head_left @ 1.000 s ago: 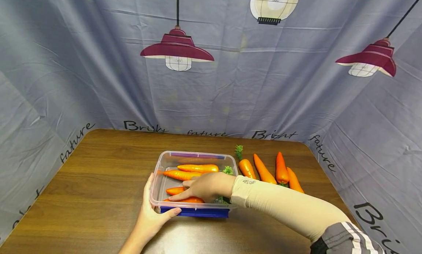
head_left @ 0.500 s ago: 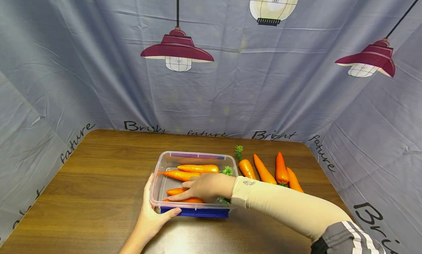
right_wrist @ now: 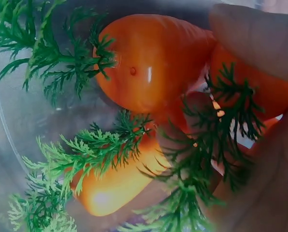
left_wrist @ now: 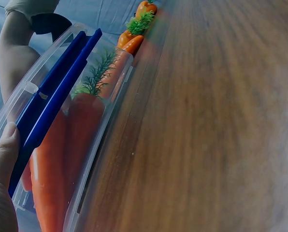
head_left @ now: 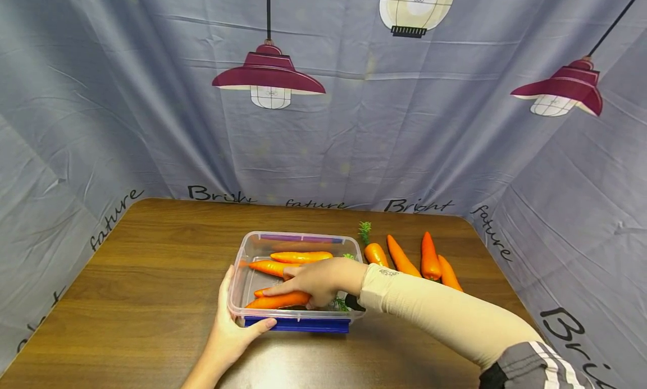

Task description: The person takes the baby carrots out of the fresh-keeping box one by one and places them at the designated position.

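A clear plastic food box (head_left: 298, 315) with a blue front latch (head_left: 298, 325) stands on the table, carrots lying inside. My left hand (head_left: 229, 324) grips its left front corner, the thumb (left_wrist: 6, 145) against the latch in the left wrist view. My right hand (head_left: 323, 278) reaches inside and holds a carrot (head_left: 278, 301) near the front wall, thumb on the near side and fingers behind. Two more carrots (head_left: 300, 257) (head_left: 268, 267) lie toward the back of the box. The right wrist view shows green leafy tops (right_wrist: 76, 63) and thick carrot ends (right_wrist: 144, 63) below the palm.
Right of the box, several carrots lie on the wooden table (head_left: 151, 288): one with a green top (head_left: 376, 255), others (head_left: 402, 256) (head_left: 431, 256) (head_left: 449, 274) beyond it. A printed grey-blue curtain (head_left: 303, 147) hangs around the back and sides.
The right hand has shifted slightly right and up, and its thumb now shows at the front carrot, which is more exposed. The left hand keeps its grip on the box.
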`<state>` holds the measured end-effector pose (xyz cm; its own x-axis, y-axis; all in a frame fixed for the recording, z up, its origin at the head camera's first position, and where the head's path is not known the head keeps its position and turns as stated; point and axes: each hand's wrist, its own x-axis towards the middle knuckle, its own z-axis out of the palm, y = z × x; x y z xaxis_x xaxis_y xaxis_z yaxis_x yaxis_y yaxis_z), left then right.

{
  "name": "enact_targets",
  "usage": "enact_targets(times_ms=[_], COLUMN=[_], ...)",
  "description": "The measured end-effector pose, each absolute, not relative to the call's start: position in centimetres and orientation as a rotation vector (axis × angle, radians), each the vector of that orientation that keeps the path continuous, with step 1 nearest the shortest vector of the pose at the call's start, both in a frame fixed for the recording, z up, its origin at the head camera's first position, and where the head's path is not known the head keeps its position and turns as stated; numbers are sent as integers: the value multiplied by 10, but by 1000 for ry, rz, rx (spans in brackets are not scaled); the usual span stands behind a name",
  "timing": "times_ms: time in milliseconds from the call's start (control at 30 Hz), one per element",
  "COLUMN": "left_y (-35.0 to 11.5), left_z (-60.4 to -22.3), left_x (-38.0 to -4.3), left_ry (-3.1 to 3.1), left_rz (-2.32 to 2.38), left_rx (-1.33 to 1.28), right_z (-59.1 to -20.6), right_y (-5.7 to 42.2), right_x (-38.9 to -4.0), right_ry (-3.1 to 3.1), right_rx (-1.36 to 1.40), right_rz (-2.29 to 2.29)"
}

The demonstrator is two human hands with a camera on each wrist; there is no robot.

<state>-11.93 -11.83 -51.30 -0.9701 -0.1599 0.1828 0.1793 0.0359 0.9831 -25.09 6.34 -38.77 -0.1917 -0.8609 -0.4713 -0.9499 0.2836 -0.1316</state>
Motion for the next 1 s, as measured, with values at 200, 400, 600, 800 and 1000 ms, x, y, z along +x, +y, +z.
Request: enact_targets(times_ms=[200, 400, 600, 800, 1000], left_y=[-119, -119, -118, -117, -117], left_z=[-513, -512, -511, -511, -512], left_x=[-119, -118, -117, -117, -118], left_ry=[-2083, -2098, -2098, -2092, -2082], left_rz=[-2007, -2010, -2010, -2017, -2009], left_rx=[-11, -1, -13, -10, 7], right_z=[-387, -385, -378, -363, -342], right_y=[54, 41, 39, 49, 69], right_x=[-253, -253, -250, -248, -242], right_ry=[2149, 2230, 2240, 2310, 2428], right_rx=[-1618, -1708, -1664, -1589, -1522], right_rz=[256, 380, 373, 251, 224])
